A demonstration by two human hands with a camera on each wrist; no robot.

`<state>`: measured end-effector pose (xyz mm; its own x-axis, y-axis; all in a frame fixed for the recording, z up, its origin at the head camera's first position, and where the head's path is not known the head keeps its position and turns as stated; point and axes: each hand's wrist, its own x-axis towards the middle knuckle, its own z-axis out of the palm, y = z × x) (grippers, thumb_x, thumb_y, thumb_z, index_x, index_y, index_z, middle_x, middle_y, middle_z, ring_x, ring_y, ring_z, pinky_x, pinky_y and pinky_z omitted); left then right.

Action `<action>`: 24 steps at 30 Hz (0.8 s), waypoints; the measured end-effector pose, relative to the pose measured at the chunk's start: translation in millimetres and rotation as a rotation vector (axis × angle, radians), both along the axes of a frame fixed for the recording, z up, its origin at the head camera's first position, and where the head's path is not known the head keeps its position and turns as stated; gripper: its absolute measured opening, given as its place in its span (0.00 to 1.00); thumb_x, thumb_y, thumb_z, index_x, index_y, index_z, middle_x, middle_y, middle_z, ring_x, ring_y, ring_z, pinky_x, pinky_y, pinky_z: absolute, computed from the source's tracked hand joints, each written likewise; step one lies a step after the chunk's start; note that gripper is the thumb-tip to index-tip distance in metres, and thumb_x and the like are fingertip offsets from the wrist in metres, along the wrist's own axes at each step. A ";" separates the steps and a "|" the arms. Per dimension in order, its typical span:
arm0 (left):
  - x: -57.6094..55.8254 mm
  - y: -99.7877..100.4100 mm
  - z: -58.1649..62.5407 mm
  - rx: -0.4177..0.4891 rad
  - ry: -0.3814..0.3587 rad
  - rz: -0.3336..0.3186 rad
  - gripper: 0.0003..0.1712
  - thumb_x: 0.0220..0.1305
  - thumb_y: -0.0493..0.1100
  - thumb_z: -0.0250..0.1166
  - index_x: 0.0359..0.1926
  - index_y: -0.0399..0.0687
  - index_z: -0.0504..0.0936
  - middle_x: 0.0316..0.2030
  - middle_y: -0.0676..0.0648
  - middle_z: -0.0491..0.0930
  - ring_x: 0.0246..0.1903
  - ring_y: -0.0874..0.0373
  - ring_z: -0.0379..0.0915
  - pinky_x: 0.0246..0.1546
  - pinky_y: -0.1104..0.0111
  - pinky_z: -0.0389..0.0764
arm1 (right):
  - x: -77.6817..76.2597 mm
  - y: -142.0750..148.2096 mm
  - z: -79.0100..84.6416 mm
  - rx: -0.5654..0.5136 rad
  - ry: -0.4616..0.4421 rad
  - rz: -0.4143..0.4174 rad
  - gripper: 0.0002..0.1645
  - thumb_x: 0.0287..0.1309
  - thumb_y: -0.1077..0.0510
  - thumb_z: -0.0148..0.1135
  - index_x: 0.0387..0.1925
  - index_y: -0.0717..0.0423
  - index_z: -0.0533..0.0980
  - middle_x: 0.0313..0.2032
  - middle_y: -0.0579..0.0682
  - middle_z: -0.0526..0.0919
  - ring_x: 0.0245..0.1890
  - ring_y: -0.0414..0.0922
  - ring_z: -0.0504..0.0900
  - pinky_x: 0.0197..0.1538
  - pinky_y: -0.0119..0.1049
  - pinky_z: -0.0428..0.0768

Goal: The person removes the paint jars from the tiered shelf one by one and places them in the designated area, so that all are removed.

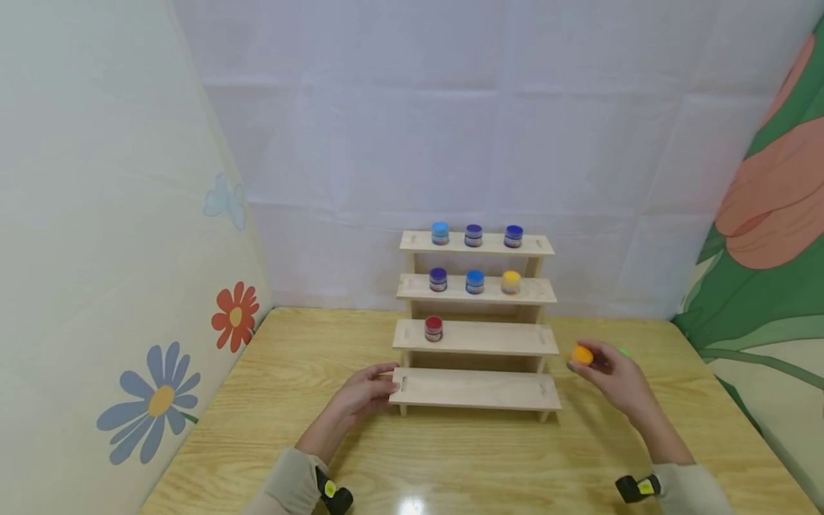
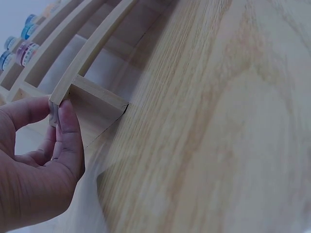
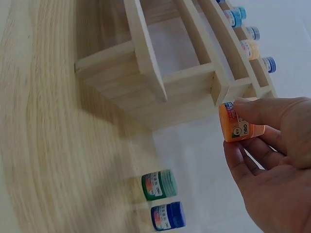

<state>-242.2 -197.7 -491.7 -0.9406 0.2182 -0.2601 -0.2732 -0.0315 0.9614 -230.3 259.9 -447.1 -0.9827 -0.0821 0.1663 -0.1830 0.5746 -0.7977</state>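
Note:
A wooden four-tier stepped shelf (image 1: 476,390) stands on the table. My left hand (image 1: 363,393) pinches the left end of its lowest board between thumb and fingers, as the left wrist view also shows. To the right of the shelf, my right hand (image 1: 611,375) holds a small orange paint jar (image 3: 235,122) above the table. One red jar (image 1: 433,329) sits at the left of the second board from the bottom. Above it are a purple jar (image 1: 438,280), a blue jar (image 1: 475,282) and a yellow jar (image 1: 511,282). The top board bears three jars in blue and purple shades.
On the table right of the shelf, a green jar (image 3: 159,185) and a dark blue jar (image 3: 168,216) stand side by side; in the head view the right hand mostly hides them. A white cloth (image 1: 360,143) hangs behind, with painted panels at both sides.

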 end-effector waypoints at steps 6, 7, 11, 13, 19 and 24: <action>-0.3 -0.4 0.0 -0.005 -0.006 0.007 0.36 0.67 0.31 0.62 0.73 0.29 0.61 0.53 0.38 0.79 0.39 0.58 0.81 0.36 0.70 0.81 | -0.2 9.7 -9.9 -0.015 -0.030 -0.006 0.34 0.69 0.52 0.64 0.69 0.66 0.68 0.61 0.68 0.75 0.59 0.64 0.76 0.49 0.27 0.79; -0.3 -0.5 0.1 -0.006 -0.007 0.009 0.35 0.67 0.31 0.62 0.73 0.29 0.61 0.53 0.38 0.79 0.39 0.58 0.81 0.36 0.70 0.82 | -0.1 11.0 -11.3 -0.020 -0.036 -0.004 0.35 0.69 0.52 0.64 0.69 0.66 0.67 0.61 0.68 0.75 0.60 0.64 0.76 0.49 0.28 0.80; 0.1 -0.7 0.9 -0.010 -0.012 0.016 0.35 0.67 0.32 0.62 0.73 0.29 0.62 0.53 0.38 0.78 0.39 0.58 0.81 0.37 0.69 0.82 | 0.0 15.0 -17.1 -0.012 -0.066 -0.003 0.35 0.69 0.50 0.64 0.69 0.65 0.67 0.62 0.68 0.74 0.61 0.66 0.75 0.53 0.37 0.82; 0.2 -0.4 1.3 -0.010 -0.013 0.016 0.35 0.67 0.32 0.63 0.73 0.29 0.62 0.53 0.38 0.78 0.39 0.58 0.81 0.37 0.69 0.82 | 0.0 16.4 -20.1 -0.010 -0.079 -0.002 0.35 0.69 0.50 0.64 0.69 0.65 0.68 0.63 0.69 0.73 0.61 0.66 0.75 0.54 0.41 0.82; 1.1 0.9 1.5 -0.008 -0.015 0.024 0.35 0.67 0.31 0.63 0.72 0.29 0.63 0.53 0.38 0.79 0.39 0.58 0.81 0.37 0.69 0.82 | -0.6 19.2 -30.0 0.000 -0.100 -0.004 0.36 0.69 0.50 0.64 0.68 0.67 0.67 0.63 0.71 0.72 0.60 0.67 0.76 0.54 0.45 0.82; 2.1 -0.1 1.9 -0.002 -0.020 0.022 0.35 0.67 0.31 0.63 0.72 0.29 0.62 0.53 0.38 0.79 0.39 0.58 0.81 0.37 0.69 0.82 | -1.9 21.8 -37.7 0.007 -0.127 -0.005 0.36 0.69 0.50 0.65 0.68 0.69 0.68 0.62 0.70 0.73 0.59 0.67 0.76 0.54 0.46 0.82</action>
